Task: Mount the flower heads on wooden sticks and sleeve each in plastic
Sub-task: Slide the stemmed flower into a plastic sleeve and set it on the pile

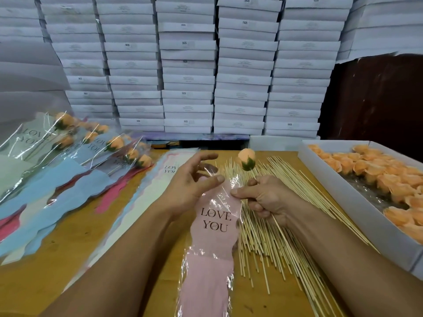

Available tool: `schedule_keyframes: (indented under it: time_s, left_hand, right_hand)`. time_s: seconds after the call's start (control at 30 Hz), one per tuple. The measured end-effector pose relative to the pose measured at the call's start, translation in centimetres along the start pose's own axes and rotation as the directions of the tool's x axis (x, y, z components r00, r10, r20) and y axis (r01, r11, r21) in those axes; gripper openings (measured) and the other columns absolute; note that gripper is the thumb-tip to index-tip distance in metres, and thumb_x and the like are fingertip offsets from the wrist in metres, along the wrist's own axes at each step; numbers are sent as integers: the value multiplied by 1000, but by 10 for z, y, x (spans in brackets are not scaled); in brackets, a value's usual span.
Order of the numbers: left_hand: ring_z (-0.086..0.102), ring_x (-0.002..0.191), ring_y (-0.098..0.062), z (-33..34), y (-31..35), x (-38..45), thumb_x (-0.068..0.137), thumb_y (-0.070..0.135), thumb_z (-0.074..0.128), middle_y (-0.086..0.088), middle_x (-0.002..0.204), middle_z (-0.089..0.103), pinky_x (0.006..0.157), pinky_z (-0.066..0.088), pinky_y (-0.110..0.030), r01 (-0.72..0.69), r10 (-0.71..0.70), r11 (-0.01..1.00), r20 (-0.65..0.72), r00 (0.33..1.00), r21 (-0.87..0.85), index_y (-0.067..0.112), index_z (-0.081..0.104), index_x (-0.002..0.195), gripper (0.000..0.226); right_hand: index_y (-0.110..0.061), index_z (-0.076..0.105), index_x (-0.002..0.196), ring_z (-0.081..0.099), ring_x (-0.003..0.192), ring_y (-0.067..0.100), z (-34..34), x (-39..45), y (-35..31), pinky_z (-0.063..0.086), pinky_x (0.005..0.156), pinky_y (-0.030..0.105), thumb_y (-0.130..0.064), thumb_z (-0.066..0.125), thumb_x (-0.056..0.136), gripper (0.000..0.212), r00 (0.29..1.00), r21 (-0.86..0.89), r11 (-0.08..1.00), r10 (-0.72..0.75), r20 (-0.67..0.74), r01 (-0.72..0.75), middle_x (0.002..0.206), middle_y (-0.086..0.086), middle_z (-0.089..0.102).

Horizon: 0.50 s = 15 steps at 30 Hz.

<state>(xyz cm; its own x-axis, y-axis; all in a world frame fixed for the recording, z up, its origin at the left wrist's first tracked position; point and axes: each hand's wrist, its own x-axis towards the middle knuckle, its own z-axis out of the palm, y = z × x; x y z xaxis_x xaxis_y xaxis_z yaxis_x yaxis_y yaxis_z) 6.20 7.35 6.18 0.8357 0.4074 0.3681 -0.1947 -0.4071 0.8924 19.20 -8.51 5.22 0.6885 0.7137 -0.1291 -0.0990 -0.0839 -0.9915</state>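
A pink plastic sleeve (211, 243) printed "LOVE YOU" hangs at the centre over the wooden table (57, 266). My left hand (192, 186) pinches the sleeve's clear upper edge between thumb and fingers. My right hand (263, 197) pinches the other side of that edge with its thumb and grips a wooden stick (278, 227). An orange flower head (246, 159) with a green base sits on top of that stick, just above the sleeve's mouth. Loose sticks (274, 236) lie in a heap under my right hand.
A white tray (338, 191) of orange flower heads stands at the right. Several sleeved flowers (109, 145) lie piled at the left, over a fan of flat coloured sleeves (57, 186). Stacked white boxes (187, 65) fill the wall behind the table.
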Motion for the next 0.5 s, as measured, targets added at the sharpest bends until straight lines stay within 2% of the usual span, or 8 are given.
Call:
schedule_keyframes:
  time_s: [0.1, 0.23, 0.3, 0.37, 0.5]
  left_hand:
    - [61, 91, -3, -2, -2, 1, 87, 22, 74, 3, 106, 69, 79, 47, -14, -88, 88, 986, 4, 996, 144, 18, 72, 112, 25]
    - [59, 103, -11, -2, -6, 3, 87, 10, 75, 1, 107, 67, 78, 53, -29, -155, 168, 953, -29, 985, 260, 11, 74, 95, 8]
    - [58, 107, -8, -3, -7, 4, 84, 11, 78, 3, 111, 64, 79, 54, -32, -138, 156, 951, -42, 987, 278, 11, 74, 88, 5]
    - [56, 110, -10, -4, -7, 5, 81, 13, 81, 6, 110, 61, 78, 51, -29, -115, 134, 955, -51, 990, 274, 15, 75, 81, 7]
    - [58, 102, -13, -8, -4, 6, 77, 6, 83, 2, 100, 64, 76, 40, -22, -138, 160, 968, -90, 983, 208, 14, 78, 76, 9]
  right_hand:
    - [-15, 47, 85, 39, 34, 7, 0, -1, 0, 25, 28, 17, -10, 89, 72, 44, 1000, -19, 1000, 7, -14, -8, 55, -1, 61]
    - [-14, 46, 87, 39, 34, 6, 0, -1, 0, 26, 29, 17, -7, 88, 74, 44, 999, -26, 1000, 8, -45, -9, 55, -1, 61]
    - [-14, 46, 88, 39, 33, 6, 0, -2, -1, 26, 29, 17, -8, 88, 75, 44, 999, -40, 999, 12, -49, -14, 52, -3, 60]
    - [-13, 47, 90, 39, 32, 5, 0, -3, -2, 27, 29, 17, -9, 88, 75, 43, 999, -68, 997, 19, -47, -22, 49, -4, 60]
    - [-7, 55, 87, 40, 34, 6, 0, -6, -3, 28, 28, 18, -10, 86, 76, 33, 998, -100, 993, 67, 13, -65, 59, 2, 66]
